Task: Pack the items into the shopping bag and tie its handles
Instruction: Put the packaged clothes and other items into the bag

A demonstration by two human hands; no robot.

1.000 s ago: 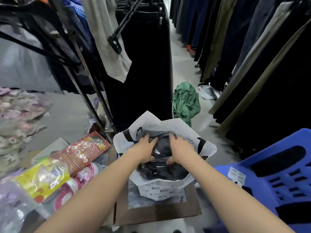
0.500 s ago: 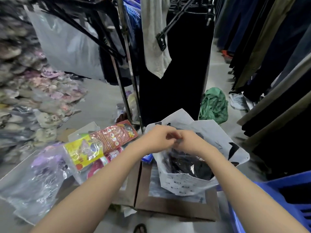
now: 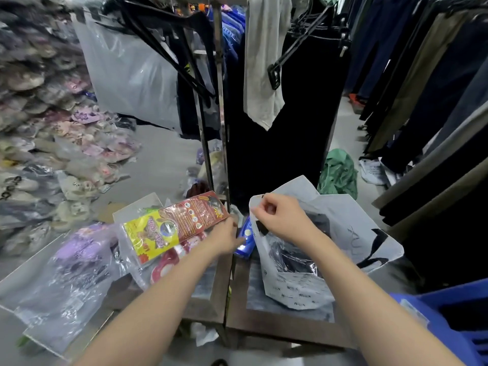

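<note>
Nearest the person, both bare forearms ran up from the bottom edge toward the middle of the view. The left hand (image 3: 227, 237) lay at about 9 o'clock from the bag, on the low brown table (image 3: 287, 326), its fingers curled around the near end of a blue packet (image 3: 245, 240); how firmly they closed on it could not be told, since the fingertips were hidden behind the hand. The right hand (image 3: 281, 216) was pinched shut on the left rim of the white bag (image 3: 298, 291), thumb and forefinger holding the edge up so the mouth stayed wide.

The bag stood on the table at roughly 3 o'clock from the left hand, and inside it lay a dark bundle (image 3: 295, 256) in shiny wrap, so at least one item seemed packed. By that reckoning the task was partly done.

Left of the bag, at 9 to 10 o'clock, several goods lay outside it: a red-and-yellow pack (image 3: 174, 224), a round pink item (image 3: 165, 268) beneath it, and a clear sleeve (image 3: 71, 262) with something purple inside. Which of these belonged in the bag could not be told. The handles hung loose and untied, so the knot remained to do.

Farther off, at 12 o'clock, dark clothes (image 3: 285, 133) hung from a rack, and a green cloth (image 3: 338, 173) lay on the floor.
</note>
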